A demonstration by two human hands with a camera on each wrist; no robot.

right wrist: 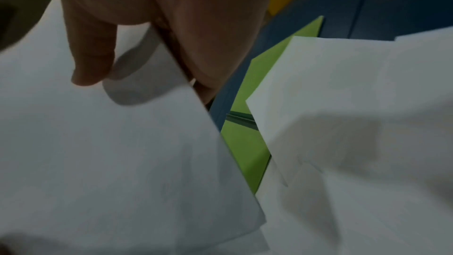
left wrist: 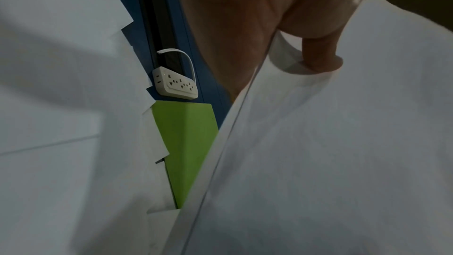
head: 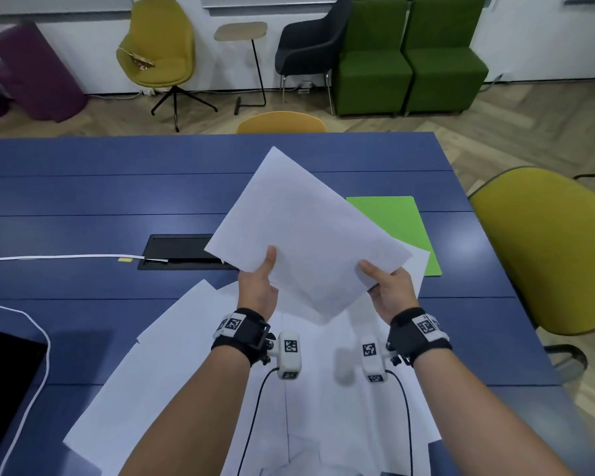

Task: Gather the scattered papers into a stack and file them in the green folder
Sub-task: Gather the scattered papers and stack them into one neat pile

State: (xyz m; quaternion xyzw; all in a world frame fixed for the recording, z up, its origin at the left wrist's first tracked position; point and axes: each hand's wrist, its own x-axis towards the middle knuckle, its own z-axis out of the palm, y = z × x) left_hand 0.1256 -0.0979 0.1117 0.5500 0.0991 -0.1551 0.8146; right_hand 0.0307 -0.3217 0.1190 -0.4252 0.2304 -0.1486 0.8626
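Both hands hold a thin stack of white papers point(head: 306, 231) tilted above the blue table point(head: 83, 201). My left hand point(head: 260, 283) pinches its near left edge, thumb on top. My right hand point(head: 389, 286) pinches the near right corner, thumb on top too. The held papers point(left wrist: 331, 152) fill the left wrist view beside my thumb, and the same papers point(right wrist: 98, 152) show under my right thumb. The green folder point(head: 399, 225) lies shut on the table at the right, partly hidden by the stack. Several loose white sheets point(head: 172, 372) lie spread under my forearms.
A black cable hatch point(head: 179, 250) with a white cord point(head: 49, 258) sits left of the stack. A white power strip point(left wrist: 175, 84) lies near the folder point(left wrist: 186, 143). A dark object point(head: 4, 379) lies at the near left edge. A yellow chair point(head: 550, 249) stands at the right.
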